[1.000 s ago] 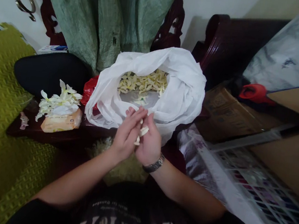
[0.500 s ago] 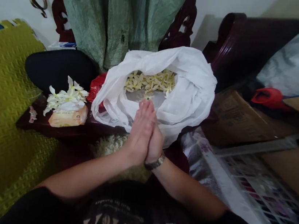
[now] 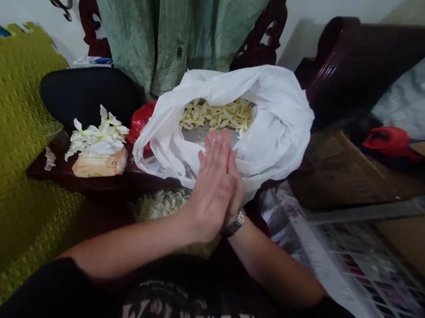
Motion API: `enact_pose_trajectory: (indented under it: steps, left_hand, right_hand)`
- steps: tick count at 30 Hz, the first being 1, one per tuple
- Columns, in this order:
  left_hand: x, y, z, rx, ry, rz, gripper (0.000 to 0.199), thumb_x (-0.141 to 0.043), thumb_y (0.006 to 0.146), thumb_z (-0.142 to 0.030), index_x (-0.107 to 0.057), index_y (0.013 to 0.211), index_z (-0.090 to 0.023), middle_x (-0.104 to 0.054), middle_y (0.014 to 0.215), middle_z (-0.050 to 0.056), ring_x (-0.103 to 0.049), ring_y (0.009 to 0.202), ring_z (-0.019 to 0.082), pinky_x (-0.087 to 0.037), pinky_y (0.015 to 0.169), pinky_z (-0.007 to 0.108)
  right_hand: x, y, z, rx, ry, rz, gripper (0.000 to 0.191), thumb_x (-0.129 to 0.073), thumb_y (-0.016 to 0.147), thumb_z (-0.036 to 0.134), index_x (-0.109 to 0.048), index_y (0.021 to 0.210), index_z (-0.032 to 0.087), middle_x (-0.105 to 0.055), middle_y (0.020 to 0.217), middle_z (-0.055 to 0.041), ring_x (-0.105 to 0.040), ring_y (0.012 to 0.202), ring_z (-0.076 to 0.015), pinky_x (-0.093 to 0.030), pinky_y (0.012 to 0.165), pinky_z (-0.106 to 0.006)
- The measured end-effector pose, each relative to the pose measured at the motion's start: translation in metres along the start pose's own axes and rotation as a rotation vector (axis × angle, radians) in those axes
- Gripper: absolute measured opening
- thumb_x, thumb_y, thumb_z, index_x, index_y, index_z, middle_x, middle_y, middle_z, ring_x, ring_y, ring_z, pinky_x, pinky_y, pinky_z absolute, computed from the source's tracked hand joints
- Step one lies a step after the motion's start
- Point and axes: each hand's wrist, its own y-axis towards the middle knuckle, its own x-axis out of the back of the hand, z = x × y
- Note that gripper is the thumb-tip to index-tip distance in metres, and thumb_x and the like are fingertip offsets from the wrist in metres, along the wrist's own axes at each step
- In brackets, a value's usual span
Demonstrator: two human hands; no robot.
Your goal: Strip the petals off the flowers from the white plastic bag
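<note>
A person in a black shirt (image 3: pixel 200 277) is pressing the left hand (image 3: pixel 210 195) and right hand (image 3: pixel 236 196) flat together, fingers pointing toward 12 o'clock; whether anything is lying between the palms, one cannot tell. Beyond them at 12 o'clock, a white plastic bag (image 3: pixel 283 121) is gaping open, showing pale flowers (image 3: pixel 216 115) inside. At 9 o'clock, a tissue pack (image 3: pixel 100 164) is resting on dark wood (image 3: pixel 59 175), with white blossoms (image 3: pixel 100 131) lying at its far edge. A watch (image 3: pixel 234 223) is circling the right wrist.
</note>
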Motion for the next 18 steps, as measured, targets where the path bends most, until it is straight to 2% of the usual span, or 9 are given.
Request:
enact_pose_trajectory:
  steps: [1, 3, 4, 6, 8, 10, 13, 16, 18]
  left_hand:
    - [0.000, 0.000, 0.004, -0.041, 0.006, 0.016, 0.059, -0.017, 0.106, -0.046, -0.006, 0.164, -0.040, -0.006, 0.172, -0.011, -0.006, 0.160, 0.021, -0.011, 0.133, 0.045]
    - [0.004, 0.005, 0.015, -0.137, 0.079, -0.073, 0.060, -0.019, 0.105, -0.051, -0.011, 0.163, -0.041, -0.012, 0.172, -0.009, -0.002, 0.160, 0.021, -0.002, 0.133, 0.046]
    - [0.007, 0.009, 0.022, -0.170, 0.138, -0.135, 0.061, -0.023, 0.104, -0.055, -0.017, 0.163, -0.039, -0.016, 0.172, -0.005, 0.000, 0.160, 0.023, 0.003, 0.131, 0.048]
    - [0.015, 0.017, 0.035, -0.173, 0.227, -0.224, 0.059, -0.024, 0.103, -0.057, -0.037, 0.157, -0.034, -0.028, 0.169, 0.003, -0.008, 0.160, 0.027, 0.004, 0.128, 0.055]
    - [0.021, 0.021, 0.042, -0.139, 0.270, -0.290, 0.055, -0.025, 0.105, -0.055, -0.054, 0.143, -0.028, -0.044, 0.160, 0.008, -0.022, 0.157, 0.028, -0.002, 0.126, 0.057]
    - [0.024, 0.019, 0.042, -0.109, 0.291, -0.349, 0.051, -0.028, 0.105, -0.052, -0.064, 0.129, -0.025, -0.056, 0.148, 0.010, -0.033, 0.151, 0.027, -0.010, 0.126, 0.056]
    - [0.029, 0.010, 0.036, -0.112, 0.266, -0.388, 0.043, -0.037, 0.105, -0.048, -0.068, 0.120, -0.022, -0.061, 0.138, 0.011, -0.044, 0.141, 0.026, -0.027, 0.121, 0.052]
    - [0.037, 0.000, 0.030, -0.133, 0.186, -0.365, 0.034, -0.045, 0.103, -0.041, -0.067, 0.120, -0.021, -0.061, 0.133, 0.012, -0.054, 0.130, 0.024, -0.040, 0.114, 0.047]
    - [0.042, -0.006, 0.027, -0.135, 0.209, -0.347, 0.031, -0.057, 0.098, -0.039, -0.068, 0.121, -0.020, -0.062, 0.126, 0.012, -0.057, 0.123, 0.024, -0.046, 0.107, 0.044]
  right_hand:
    - [0.000, 0.000, -0.001, 0.014, 0.027, 0.014, 0.059, -0.054, 0.088, 0.071, -0.055, 0.140, 0.042, -0.055, 0.149, 0.0051, -0.033, 0.153, -0.0213, -0.038, 0.122, -0.051]
    - [0.000, -0.001, -0.006, 0.028, 0.093, 0.045, 0.059, -0.051, 0.089, 0.073, -0.059, 0.136, 0.039, -0.055, 0.150, 0.0034, -0.033, 0.153, -0.0221, -0.039, 0.122, -0.051]
    - [0.000, -0.002, -0.010, 0.022, 0.129, 0.057, 0.057, -0.051, 0.089, 0.072, -0.061, 0.133, 0.037, -0.054, 0.150, 0.0025, -0.034, 0.153, -0.0225, -0.040, 0.121, -0.051]
    - [0.001, -0.004, -0.018, -0.010, 0.196, 0.052, 0.048, -0.059, 0.089, 0.063, -0.064, 0.127, 0.035, -0.056, 0.149, 0.0020, -0.039, 0.150, -0.0226, -0.043, 0.119, -0.048]
    - [0.002, -0.004, -0.024, -0.049, 0.278, 0.018, 0.036, -0.071, 0.084, 0.046, -0.066, 0.118, 0.034, -0.064, 0.139, 0.0023, -0.046, 0.145, -0.0216, -0.047, 0.116, -0.045]
    - [0.005, -0.003, -0.026, -0.070, 0.335, -0.016, 0.028, -0.073, 0.082, 0.034, -0.067, 0.110, 0.033, -0.071, 0.126, 0.0021, -0.052, 0.139, -0.0200, -0.050, 0.112, -0.040]
    - [0.007, 0.001, -0.020, -0.068, 0.347, -0.021, 0.022, -0.068, 0.087, 0.031, -0.067, 0.108, 0.029, -0.074, 0.118, -0.0006, -0.057, 0.134, -0.0195, -0.052, 0.108, -0.038]
    - [0.011, 0.005, -0.008, -0.028, 0.327, -0.001, 0.024, -0.063, 0.091, 0.033, -0.065, 0.114, 0.027, -0.075, 0.117, -0.0038, -0.061, 0.130, -0.0218, -0.051, 0.108, -0.043]
    - [0.015, 0.006, -0.001, 0.012, 0.306, 0.015, 0.026, -0.060, 0.092, 0.033, -0.063, 0.117, 0.027, -0.076, 0.117, -0.0044, -0.062, 0.129, -0.0230, -0.048, 0.111, -0.048]
